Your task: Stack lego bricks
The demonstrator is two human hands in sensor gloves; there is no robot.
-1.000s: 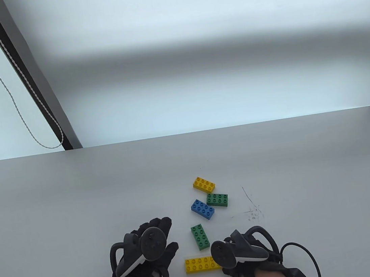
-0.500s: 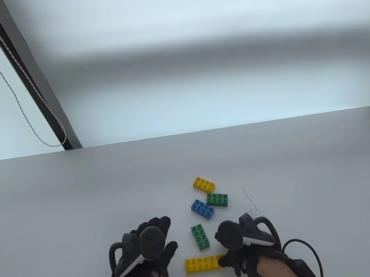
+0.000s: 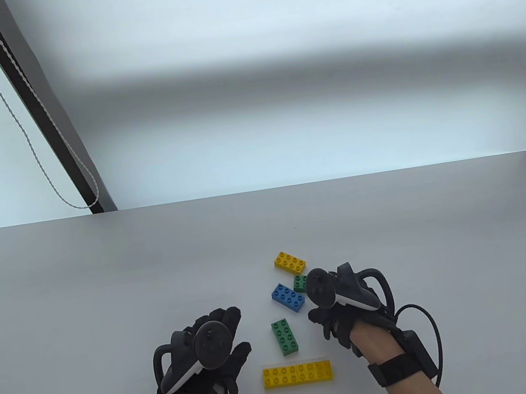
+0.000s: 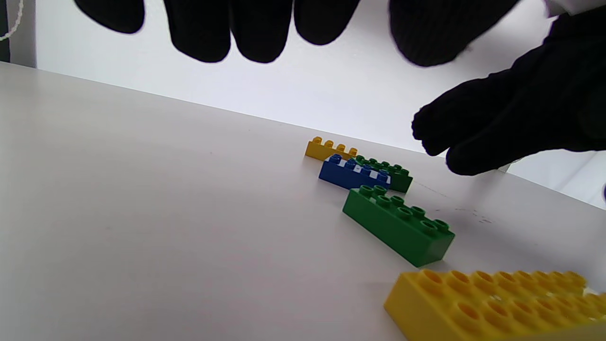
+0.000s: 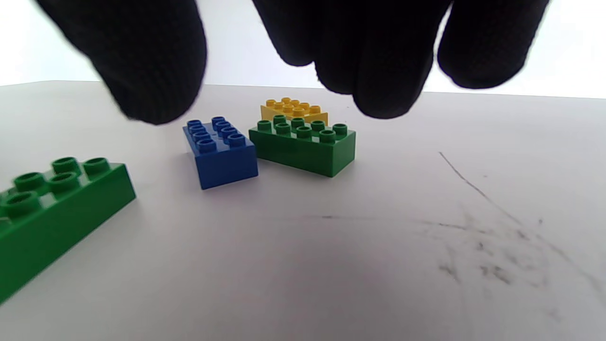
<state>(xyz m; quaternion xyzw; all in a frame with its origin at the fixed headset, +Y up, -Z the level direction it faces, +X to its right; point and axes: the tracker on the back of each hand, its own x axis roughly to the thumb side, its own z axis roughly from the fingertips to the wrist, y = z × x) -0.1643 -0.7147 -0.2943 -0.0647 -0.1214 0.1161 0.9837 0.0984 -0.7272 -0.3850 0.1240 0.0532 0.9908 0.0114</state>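
Five loose pieces sit on the table (image 3: 86,288), none stacked yet. Taking the blue brick (image 3: 288,297) as our clock centre in the table view, a small yellow brick (image 3: 290,261) lies at twelve, a green brick (image 3: 299,282) touches it at about one, a second green brick (image 3: 285,337) lies at six, and a long yellow brick (image 3: 297,374) sits farther out at six.

Our right hand (image 3: 339,315) hovers at three o'clock of the blue brick, above the far green brick, fingers spread apart and holding nothing; the right wrist view shows the fingertips (image 5: 374,71) clear of the studs. Our left hand (image 3: 206,354) rests at eight o'clock, fingers open and empty.

We judge the risk to be crowding: the far green brick touches the blue one and sits just beside the small yellow, so a thumb coming down between them could shove the blue brick or drag both. A skewed pinch could also tip the brick on lifting.

Room is generous toward three o'clock, where only scuff marks (image 3: 359,300) lie, and toward nine. The near table edge is close to the long yellow brick.
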